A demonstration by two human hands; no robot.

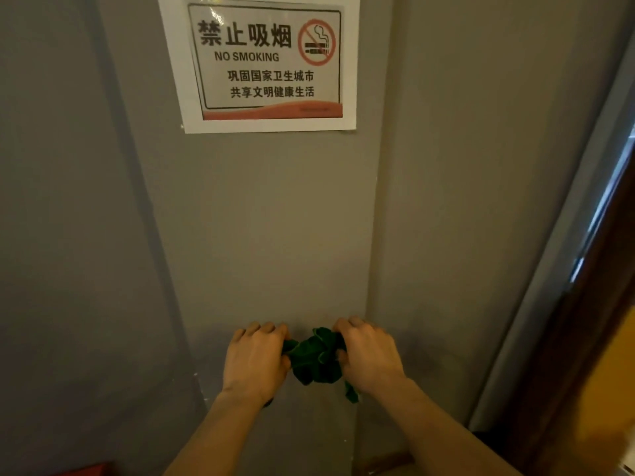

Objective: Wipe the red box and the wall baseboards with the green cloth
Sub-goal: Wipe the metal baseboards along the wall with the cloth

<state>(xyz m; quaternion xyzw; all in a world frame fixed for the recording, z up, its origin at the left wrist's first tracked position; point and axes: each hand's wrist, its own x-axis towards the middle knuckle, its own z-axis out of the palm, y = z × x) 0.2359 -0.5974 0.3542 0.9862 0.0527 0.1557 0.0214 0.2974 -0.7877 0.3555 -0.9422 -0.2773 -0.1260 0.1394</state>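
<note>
A crumpled green cloth (314,360) is held between both hands in front of a grey wall (268,218). My left hand (256,357) grips its left end and my right hand (367,352) grips its right end, knuckles up. A strip of cloth dangles below my right wrist. A corner of the red box (87,470) shows at the bottom left edge. A bit of brownish baseboard (385,462) appears at the bottom, right of my arms.
A white no-smoking sign (264,63) is taped on the wall above. The wall steps at a corner (372,235) on the right. A grey frame (549,269) and a dark brown door edge (591,338) stand at the far right.
</note>
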